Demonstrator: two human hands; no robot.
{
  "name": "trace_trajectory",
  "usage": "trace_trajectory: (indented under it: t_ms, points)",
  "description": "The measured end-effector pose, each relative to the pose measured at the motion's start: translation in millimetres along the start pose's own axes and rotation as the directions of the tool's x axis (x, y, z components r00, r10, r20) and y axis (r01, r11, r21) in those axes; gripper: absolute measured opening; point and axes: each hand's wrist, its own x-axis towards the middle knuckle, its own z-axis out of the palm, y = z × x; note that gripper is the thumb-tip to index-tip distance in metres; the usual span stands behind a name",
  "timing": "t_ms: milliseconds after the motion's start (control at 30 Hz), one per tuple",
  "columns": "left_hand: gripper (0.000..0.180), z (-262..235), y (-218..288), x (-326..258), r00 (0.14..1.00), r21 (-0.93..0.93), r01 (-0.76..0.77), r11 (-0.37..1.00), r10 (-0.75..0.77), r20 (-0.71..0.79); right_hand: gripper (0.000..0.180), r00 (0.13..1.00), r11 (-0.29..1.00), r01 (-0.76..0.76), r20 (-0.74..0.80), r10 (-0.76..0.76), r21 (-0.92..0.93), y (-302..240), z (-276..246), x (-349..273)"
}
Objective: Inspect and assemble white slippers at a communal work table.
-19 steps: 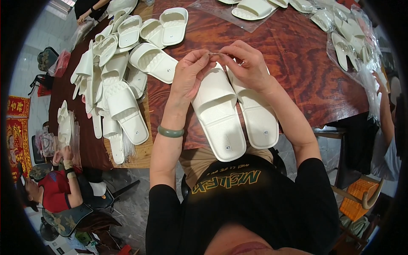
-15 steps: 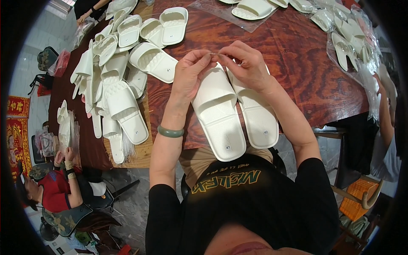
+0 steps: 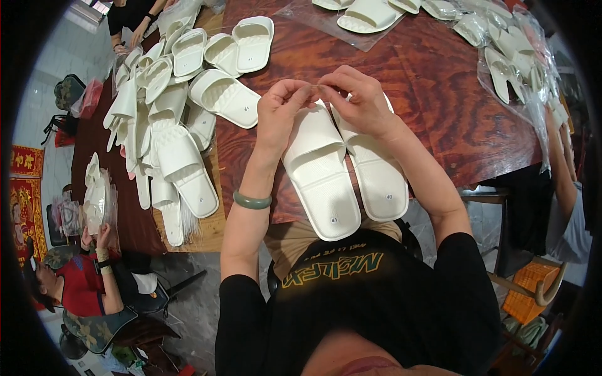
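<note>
A pair of off-white slide slippers lies side by side before me, heels toward my body: the left slipper (image 3: pixel 326 195) and the right slipper (image 3: pixel 380 182). Above their toe ends both my hands meet, fingertips almost touching. My left hand (image 3: pixel 279 108), with a green bangle on its wrist, is closed in a pinch. My right hand (image 3: pixel 362 103) pinches opposite it and partly covers the right slipper's strap. A thin strand runs between the fingertips; now it is mostly hidden by them.
A heap of off-white slippers (image 3: pixel 182 166) covers the left of the brown table (image 3: pixel 433 88), with a bunch of white strands (image 3: pixel 191 224) beside it. Bagged slippers (image 3: pixel 501 53) lie at the far right. Co-workers sit left (image 3: pixel 88 282) and right (image 3: pixel 567 219); another's hand (image 3: pixel 139 34) is far left.
My fingertips have come closer together, covering the strand that showed between them. The view has shifted slightly. At the far left, a co-worker's arms reach further in over the heap.
</note>
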Motion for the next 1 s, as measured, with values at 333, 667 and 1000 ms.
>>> trace_trajectory:
  t_ms: [333, 667, 1000]
  points:
    - [0.014, 2.9, 2.4, -1.2, 0.998, 0.019, -0.040, 0.999, 0.041, -0.038, 0.009, 1.000, 1.000, -0.006, 0.024, 0.005, 0.015, 1.1, -2.9, 1.1]
    - [0.014, 2.7, 1.4, -0.6, 1.000, -0.027, -0.016, 1.000, 0.015, -0.016, 0.009, 0.998, 1.000, -0.018, 0.066, 0.017, 0.015, -0.7, -2.8, 1.5]
    - [0.016, 3.1, 4.0, -2.4, 1.000, -0.018, -0.001, 1.000, 0.001, 0.009, 0.010, 0.995, 0.999, -0.039, 0.095, 0.039, -0.001, -4.7, -4.9, 2.0]
